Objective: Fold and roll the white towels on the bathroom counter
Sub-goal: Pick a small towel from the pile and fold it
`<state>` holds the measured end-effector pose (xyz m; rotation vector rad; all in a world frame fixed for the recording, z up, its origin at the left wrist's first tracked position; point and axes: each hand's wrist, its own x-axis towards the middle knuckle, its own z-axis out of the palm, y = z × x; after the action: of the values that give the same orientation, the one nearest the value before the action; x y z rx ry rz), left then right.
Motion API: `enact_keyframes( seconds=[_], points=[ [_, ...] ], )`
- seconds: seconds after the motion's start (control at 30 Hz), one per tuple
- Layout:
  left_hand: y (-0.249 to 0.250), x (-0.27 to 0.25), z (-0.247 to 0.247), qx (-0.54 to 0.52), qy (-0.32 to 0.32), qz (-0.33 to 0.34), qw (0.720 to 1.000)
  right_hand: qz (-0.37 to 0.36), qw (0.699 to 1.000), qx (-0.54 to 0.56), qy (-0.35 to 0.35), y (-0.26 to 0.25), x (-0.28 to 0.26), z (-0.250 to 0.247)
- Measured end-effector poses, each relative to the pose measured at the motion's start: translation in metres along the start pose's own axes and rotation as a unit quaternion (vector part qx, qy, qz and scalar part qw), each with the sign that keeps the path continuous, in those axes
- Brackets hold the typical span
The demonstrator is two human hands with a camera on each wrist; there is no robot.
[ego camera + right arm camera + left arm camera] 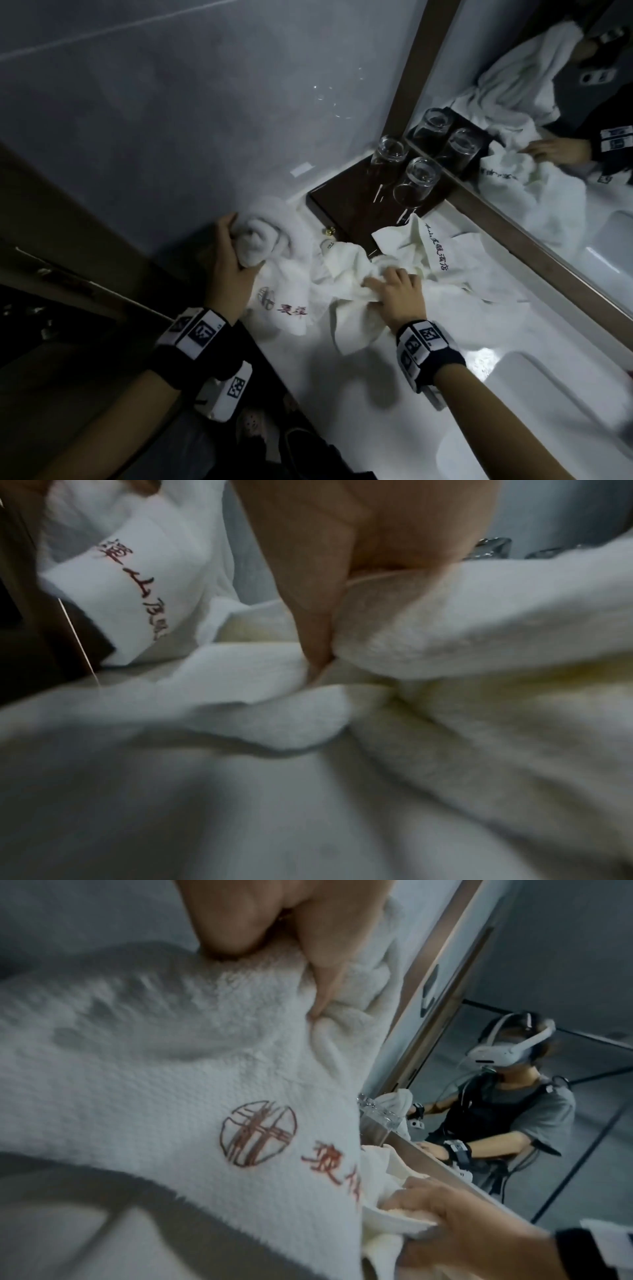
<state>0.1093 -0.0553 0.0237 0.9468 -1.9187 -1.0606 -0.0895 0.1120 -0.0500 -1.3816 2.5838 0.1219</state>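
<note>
grey wall (171,102), framed mirror (548,171), dim light

From my remote station I noted the rolled towel (270,236) at the counter's (342,370) left end against the wall, the crumpled towel (394,270) just to its right, one corner overlapping the tray (346,209) behind. Two glasses (416,186) stood on that tray, beside the mirror (548,171). The basin (548,387) lay further right.

Your left-hand white terry towel (171,1085) bears a red round emblem (characters beside it blurred); the right crumpled white towel (137,569) reads 山.
</note>
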Motion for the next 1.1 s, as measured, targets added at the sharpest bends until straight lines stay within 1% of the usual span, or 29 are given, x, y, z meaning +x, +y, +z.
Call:
enact_keyframes(
  seconds=[0.07,0.13,0.2,0.27,0.3,0.33,0.37,0.4,0.43,0.47,0.5,0.53,0.57,0.6,0.67,0.7,0.73,0.77,0.8,0.87,0.9,0.93,0.97,1.0,1.03,1.07,1.1],
  points=[
    [-0.006,-0.003,0.007,-0.007,-0.015,-0.056,0.998,0.004,1.0,-0.016,-0.001,0.021,0.002,-0.001],
    [-0.01,-0.001,0.008,0.014,-0.011,-0.089,0.996,0.045,0.999,-0.029,0.008,0.042,0.004,-0.004],
    [-0.01,0.001,0.008,0.0,-0.005,-0.117,0.993,0.086,0.996,-0.033,0.012,0.051,0.007,-0.008],
    [-0.01,0.005,0.007,-0.064,-0.016,-0.168,0.984,0.1,0.995,0.005,0.026,0.046,0.01,-0.011],
    [-0.009,0.007,0.007,-0.103,-0.018,-0.195,0.975,0.093,0.993,0.051,0.049,0.04,0.01,-0.013],
    [-0.007,0.008,0.008,-0.138,-0.018,-0.216,0.966,0.075,0.987,0.125,0.073,0.033,0.009,-0.015],
    [-0.004,0.009,0.008,-0.167,-0.016,-0.231,0.959,0.04,0.971,0.215,0.091,0.024,0.007,-0.018],
    [-0.002,0.009,0.01,-0.19,-0.013,-0.244,0.951,-0.011,0.947,0.309,0.086,0.015,0.003,-0.023],
    [0.0,0.009,0.011,-0.21,-0.011,-0.257,0.943,-0.064,0.918,0.388,0.053,0.005,-0.002,-0.028],
    [0.001,0.009,0.012,-0.227,-0.011,-0.268,0.936,-0.107,0.889,0.445,0.006,-0.006,-0.006,-0.035],
    [0.002,0.008,0.013,-0.241,-0.016,-0.283,0.928,-0.14,0.866,0.478,-0.038,-0.017,-0.009,-0.042],
    [0.003,0.007,0.015,-0.254,-0.022,-0.302,0.919,-0.162,0.851,0.496,-0.059,-0.028,-0.011,-0.046],
    [0.005,0.005,0.016,-0.265,-0.028,-0.319,0.909,-0.167,0.844,0.507,-0.05,-0.038,-0.011,-0.048],
    [0.007,0.003,0.016,-0.278,-0.038,-0.33,0.901,-0.152,0.843,0.516,-0.026,-0.047,-0.011,-0.053],
    [0.012,-0.001,0.016,-0.321,-0.081,-0.326,0.886,-0.108,0.849,0.516,0.038,-0.059,-0.01,-0.065],
    [0.014,-0.002,0.015,-0.342,-0.103,-0.317,0.878,-0.097,0.847,0.52,0.061,-0.063,-0.01,-0.07],
    [0.015,-0.003,0.012,-0.355,-0.122,-0.306,0.875,-0.095,0.839,0.53,0.075,-0.066,-0.011,-0.076],
    [0.014,-0.004,0.008,-0.357,-0.139,-0.289,0.877,-0.097,0.829,0.545,0.082,-0.069,-0.013,-0.083],
    [0.012,-0.005,0.005,-0.342,-0.158,-0.261,0.889,-0.104,0.822,0.554,0.087,-0.071,-0.016,-0.091],
    [0.012,-0.009,-0.002,-0.263,-0.217,-0.17,0.925,-0.123,0.822,0.547,0.097,-0.077,-0.019,-0.104],
    [0.015,-0.012,-0.004,-0.21,-0.254,-0.124,0.936,-0.131,0.821,0.546,0.099,-0.08,-0.021,-0.111],
    [0.018,-0.015,-0.006,-0.162,-0.284,-0.084,0.941,-0.138,0.815,0.554,0.097,-0.083,-0.022,-0.118],
    [0.019,-0.018,-0.007,-0.123,-0.293,-0.053,0.947,-0.143,0.807,0.565,0.095,-0.087,-0.022,-0.126],
    [0.021,-0.019,-0.008,-0.089,-0.275,-0.034,0.957,-0.149,0.797,0.578,0.092,-0.089,-0.022,-0.134],
    [0.024,-0.018,-0.009,-0.063,-0.239,-0.034,0.968,-0.155,0.785,0.593,0.087,-0.091,-0.022,-0.14],
    [0.026,-0.017,-0.011,-0.054,-0.197,-0.058,0.977,-0.157,0.769,0.615,0.074,-0.091,-0.022,-0.145],
    [0.028,-0.014,-0.012,-0.073,-0.159,-0.098,0.98,-0.159,0.747,0.644,0.05,-0.092,-0.024,-0.147]
  ],
)
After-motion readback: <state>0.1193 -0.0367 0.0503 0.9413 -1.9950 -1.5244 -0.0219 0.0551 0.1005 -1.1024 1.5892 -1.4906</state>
